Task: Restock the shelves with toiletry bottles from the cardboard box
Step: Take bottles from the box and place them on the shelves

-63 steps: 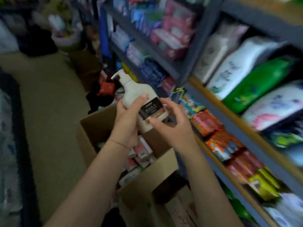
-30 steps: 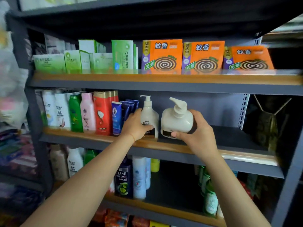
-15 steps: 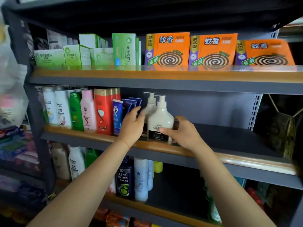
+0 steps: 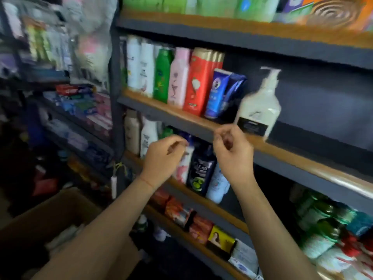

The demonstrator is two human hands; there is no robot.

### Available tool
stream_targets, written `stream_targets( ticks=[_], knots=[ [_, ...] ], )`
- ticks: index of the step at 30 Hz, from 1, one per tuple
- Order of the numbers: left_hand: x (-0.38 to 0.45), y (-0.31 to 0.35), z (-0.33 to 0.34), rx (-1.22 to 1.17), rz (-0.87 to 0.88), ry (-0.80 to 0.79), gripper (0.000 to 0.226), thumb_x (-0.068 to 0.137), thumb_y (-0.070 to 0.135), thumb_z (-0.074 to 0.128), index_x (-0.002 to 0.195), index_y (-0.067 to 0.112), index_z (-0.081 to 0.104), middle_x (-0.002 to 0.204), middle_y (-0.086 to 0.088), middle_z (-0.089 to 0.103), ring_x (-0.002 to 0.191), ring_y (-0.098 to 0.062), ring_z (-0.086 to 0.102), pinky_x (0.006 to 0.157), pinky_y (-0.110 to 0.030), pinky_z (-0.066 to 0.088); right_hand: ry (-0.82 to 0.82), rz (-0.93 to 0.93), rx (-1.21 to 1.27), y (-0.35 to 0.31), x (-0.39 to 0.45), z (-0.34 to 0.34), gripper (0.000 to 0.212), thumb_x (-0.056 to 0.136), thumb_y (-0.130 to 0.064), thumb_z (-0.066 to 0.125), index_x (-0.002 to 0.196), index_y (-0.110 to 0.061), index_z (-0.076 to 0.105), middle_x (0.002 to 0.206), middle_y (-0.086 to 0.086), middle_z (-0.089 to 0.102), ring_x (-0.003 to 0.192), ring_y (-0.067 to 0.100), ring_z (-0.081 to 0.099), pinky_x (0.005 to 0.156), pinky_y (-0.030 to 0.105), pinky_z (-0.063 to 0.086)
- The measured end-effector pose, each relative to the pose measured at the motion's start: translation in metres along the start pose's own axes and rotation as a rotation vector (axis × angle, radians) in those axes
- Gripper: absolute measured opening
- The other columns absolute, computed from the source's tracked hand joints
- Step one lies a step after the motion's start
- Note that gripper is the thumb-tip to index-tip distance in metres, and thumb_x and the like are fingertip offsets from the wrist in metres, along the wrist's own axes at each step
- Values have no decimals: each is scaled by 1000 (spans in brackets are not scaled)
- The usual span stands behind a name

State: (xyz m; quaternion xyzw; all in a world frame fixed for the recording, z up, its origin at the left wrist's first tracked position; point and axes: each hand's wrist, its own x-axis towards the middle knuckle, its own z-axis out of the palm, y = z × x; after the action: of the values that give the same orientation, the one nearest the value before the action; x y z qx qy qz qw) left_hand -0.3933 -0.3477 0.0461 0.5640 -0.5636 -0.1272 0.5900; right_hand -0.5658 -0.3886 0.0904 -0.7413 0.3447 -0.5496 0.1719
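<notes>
Both hands hang empty in front of the shelves, fingers loosely curled and clamped on nothing.

The left hand [image 4: 163, 158] and right hand [image 4: 234, 156] are below the cream pump bottle [image 4: 259, 107], which stands upright on the middle shelf [image 4: 292, 156] just right of blue tubes [image 4: 224, 93] and a red bottle [image 4: 201, 81]; the cardboard box [image 4: 40, 225] sits low left; a dark bottle [image 4: 200, 170] between the hands blocks the shelf below, its label too blurred to read.

One head-worn view, tilted, close before the shelves [image 4: 201, 126], angled down past both forearms.
</notes>
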Motion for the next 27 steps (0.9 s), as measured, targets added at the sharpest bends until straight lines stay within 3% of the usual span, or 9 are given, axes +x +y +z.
stream_targets(
  ticks=[4, 9, 11, 14, 17, 19, 23, 25, 27],
  knots=[
    [-68, -128, -81, 186, -442, 35, 19, 95, 28, 56, 87, 41, 66, 86, 3, 72, 83, -20, 68, 78, -45, 58, -427, 180, 39, 30, -49, 119, 8, 94, -13, 59, 87, -17, 62, 66, -3, 61, 62, 12, 58, 61, 22, 43],
    [-215, -265, -175, 404, -939, 155, 18, 98, 22, 57, 102, 14, 73, 104, -11, 72, 100, -31, 66, 85, -38, 52, -988, 470, -9, 74, -171, 275, 21, 96, -18, 58, 77, -27, 61, 70, -1, 64, 60, 13, 58, 58, 28, 46],
    [-266, -297, -204, 478, -1029, 235, 23, 92, 22, 58, 101, 9, 75, 102, -16, 71, 99, -35, 65, 82, -38, 50, -1199, 567, -14, 84, -222, 325, 21, 97, -19, 57, 77, -26, 60, 73, -1, 63, 62, 14, 56, 58, 29, 45],
    [-312, -337, -233, 613, -1113, 352, 34, 83, 13, 63, 115, 1, 66, 112, -27, 56, 110, -44, 52, 94, -45, 42, -1402, 695, -14, 92, -285, 389, 18, 99, -25, 55, 83, -22, 62, 81, 3, 63, 77, 27, 62, 74, 46, 53],
    [-318, -367, -256, 630, -1133, 393, 65, 85, 18, 68, 144, 9, 40, 152, -22, 30, 141, -39, 26, 115, -51, 27, -1421, 805, -77, 95, -321, 439, 16, 98, -24, 53, 92, -13, 64, 91, 10, 66, 87, 31, 65, 81, 48, 56],
    [-311, -395, -270, 751, -1004, 287, 70, 88, 30, 61, 150, 13, 33, 161, -14, 21, 150, -32, 13, 120, -51, 10, -1401, 894, -127, 102, -338, 472, 14, 96, -24, 55, 85, -19, 61, 93, 8, 65, 91, 30, 65, 85, 50, 56],
    [-283, -438, -277, 966, -828, -60, 69, 86, 49, 43, 147, 16, 41, 136, -10, 57, 135, -27, 44, 122, -53, 4, -1254, 1240, -200, 140, -355, 534, 12, 91, -17, 56, 79, -17, 57, 88, 4, 55, 103, 32, 61, 93, 47, 53],
    [-280, -448, -273, 982, -805, -55, 64, 88, 47, 44, 144, 17, 45, 115, -6, 67, 117, -25, 57, 122, -49, 1, -1072, 1564, -146, 155, -361, 554, 14, 97, -12, 49, 108, -7, 58, 91, 8, 54, 95, 29, 61, 86, 42, 53],
    [-282, -452, -270, 947, -771, 34, 56, 88, 39, 47, 139, 15, 50, 100, -4, 68, 104, -25, 61, 122, -48, 2, -898, 1696, -71, 175, -368, 569, 33, 99, -12, 47, 131, -4, 50, 88, 6, 53, 75, 20, 56, 64, 34, 54]
  ],
)
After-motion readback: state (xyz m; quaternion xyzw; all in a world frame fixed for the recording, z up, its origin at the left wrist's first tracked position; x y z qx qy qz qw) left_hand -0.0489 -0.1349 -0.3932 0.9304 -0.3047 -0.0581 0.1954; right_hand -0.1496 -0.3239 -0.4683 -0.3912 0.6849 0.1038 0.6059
